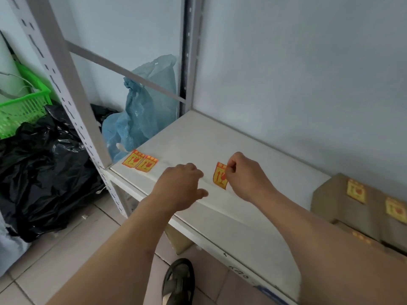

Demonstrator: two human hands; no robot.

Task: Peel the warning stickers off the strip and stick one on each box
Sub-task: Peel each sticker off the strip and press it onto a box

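Observation:
My right hand point(244, 175) pinches the top edge of an orange-and-yellow warning sticker point(220, 176), which curls up off the white backing strip point(211, 194) lying along the shelf. My left hand point(182, 186) presses down on the strip just left of that sticker, fingers curled. Two more stickers point(139, 164) remain on the strip at its far left end. At the right, brown cardboard boxes point(337, 201) stand on the shelf; two of them carry a yellow sticker point(355, 191) on the face.
The white shelf board point(220, 139) sits in a grey metal rack with a slotted upright point(72, 102). Black rubbish bags point(44, 168), a blue plastic bag point(141, 115) and a green basket point(19, 106) lie left of the rack. A sandalled foot point(178, 282) stands on the tiled floor below.

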